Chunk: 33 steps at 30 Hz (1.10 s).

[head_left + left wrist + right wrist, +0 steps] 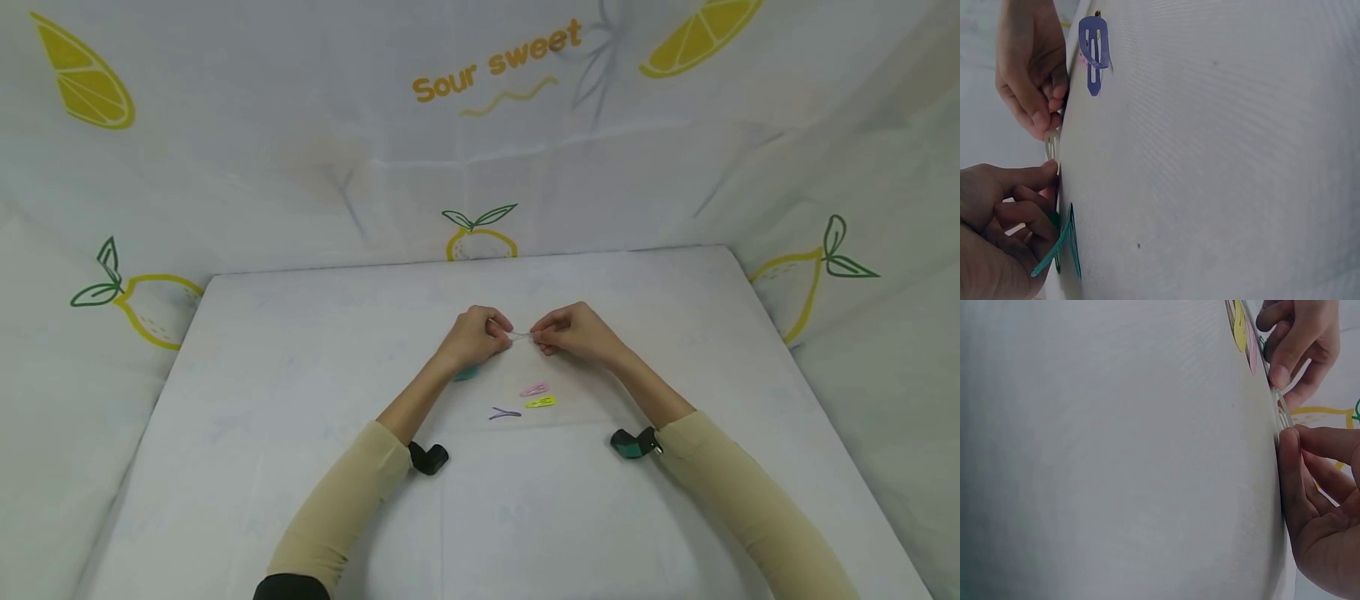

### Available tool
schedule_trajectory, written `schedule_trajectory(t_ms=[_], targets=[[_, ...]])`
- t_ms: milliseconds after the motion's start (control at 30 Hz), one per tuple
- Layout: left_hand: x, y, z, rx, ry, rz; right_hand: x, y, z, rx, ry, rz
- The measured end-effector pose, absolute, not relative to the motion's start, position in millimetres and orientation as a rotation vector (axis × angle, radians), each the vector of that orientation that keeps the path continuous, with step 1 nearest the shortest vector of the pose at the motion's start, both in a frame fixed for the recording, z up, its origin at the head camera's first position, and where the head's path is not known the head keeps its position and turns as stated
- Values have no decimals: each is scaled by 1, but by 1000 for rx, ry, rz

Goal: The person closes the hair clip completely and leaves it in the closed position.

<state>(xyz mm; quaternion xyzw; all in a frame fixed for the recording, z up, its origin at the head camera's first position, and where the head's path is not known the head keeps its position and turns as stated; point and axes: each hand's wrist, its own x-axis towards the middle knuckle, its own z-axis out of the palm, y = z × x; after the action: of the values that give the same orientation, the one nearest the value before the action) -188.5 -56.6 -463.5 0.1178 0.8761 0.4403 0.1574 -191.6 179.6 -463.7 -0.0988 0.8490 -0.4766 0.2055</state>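
Observation:
A whitish snap hair clip (pixel 1052 145) spans the small gap between the two hands, just above the table. My left hand (pixel 480 336) pinches one end of it between thumb and finger. The other end is pinched by my right hand (pixel 576 332). Fingertips cover both ends of the clip. Beside my left wrist lies a teal hair clip (pixel 466 374), partly hidden in the head view; in the left wrist view its two parts stand apart. Nearer the body are a pink clip (pixel 535 389), a yellow clip (pixel 541 402) and a purple clip (pixel 506 412) with its arms spread.
The clips lie on a thin, pale, see-through sheet (pixel 577 414) on the white table (pixel 300 350). Behind and at the sides hangs a white cloth (pixel 285 192) printed with lemons. A dark camera is strapped to each wrist.

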Motion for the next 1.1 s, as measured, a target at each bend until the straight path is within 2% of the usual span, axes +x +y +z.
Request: schedule_trajectory(t_ms=[1100], targets=[[-181,-57,-465,378,2529,1271,-188,178,-466,-289,2411,-1345]])
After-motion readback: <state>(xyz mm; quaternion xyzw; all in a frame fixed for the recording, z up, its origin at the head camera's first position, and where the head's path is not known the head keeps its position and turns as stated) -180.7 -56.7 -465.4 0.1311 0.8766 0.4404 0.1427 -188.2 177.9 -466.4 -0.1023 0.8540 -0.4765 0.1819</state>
